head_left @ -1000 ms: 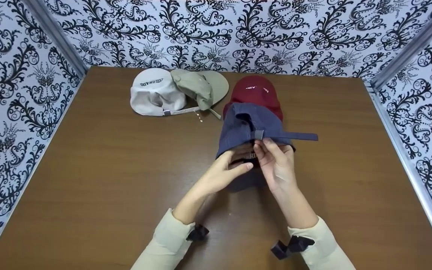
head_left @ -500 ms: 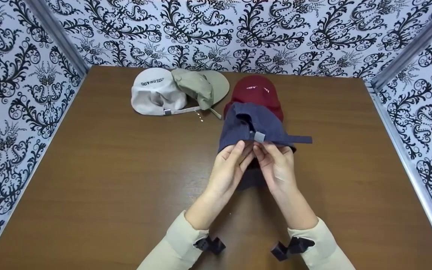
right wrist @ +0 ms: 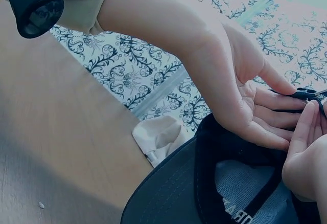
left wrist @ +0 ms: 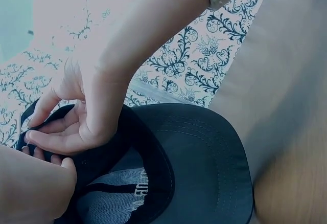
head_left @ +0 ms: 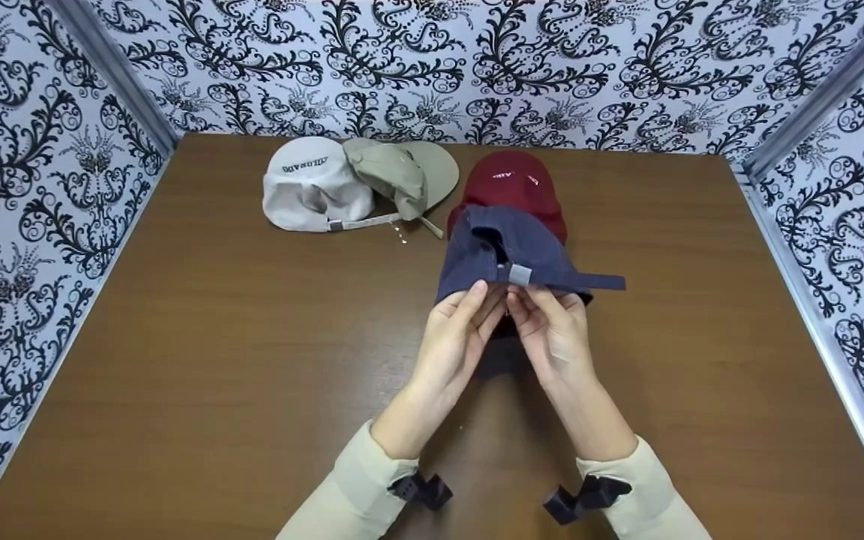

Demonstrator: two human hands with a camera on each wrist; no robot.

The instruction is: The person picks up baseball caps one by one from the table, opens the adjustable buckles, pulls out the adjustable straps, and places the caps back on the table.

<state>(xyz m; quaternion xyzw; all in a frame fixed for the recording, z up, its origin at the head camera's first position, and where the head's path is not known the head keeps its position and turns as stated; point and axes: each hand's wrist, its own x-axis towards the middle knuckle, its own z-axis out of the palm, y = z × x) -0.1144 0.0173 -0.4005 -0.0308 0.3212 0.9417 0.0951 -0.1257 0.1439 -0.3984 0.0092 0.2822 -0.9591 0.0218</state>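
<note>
A navy blue baseball cap (head_left: 518, 232) is held up with its back strap toward me and its brim (left wrist: 204, 157) pointing down and nearer. My left hand (head_left: 451, 345) pinches the rear edge left of the grey metal buckle (head_left: 520, 274), thumb outside and fingers inside the cap. Just right of the buckle, my right hand (head_left: 556, 337) pinches the strap between thumb and fingers. The loose strap end (head_left: 603, 282) sticks out to the right. Lettering shows inside the crown in both wrist views. Behind the navy cap sits a red cap (head_left: 511, 180), partly covered by it.
At the back left of the brown table (head_left: 214, 337), a white cap (head_left: 316, 187) lies beside an olive-beige cap (head_left: 402, 176), their edges overlapping. Patterned panels (head_left: 417, 75) wall the table at the back and both sides.
My left hand has risen from the cap's opening to pinch the rear edge by the buckle. The buckle has tilted, and the loose strap end has dropped a little.
</note>
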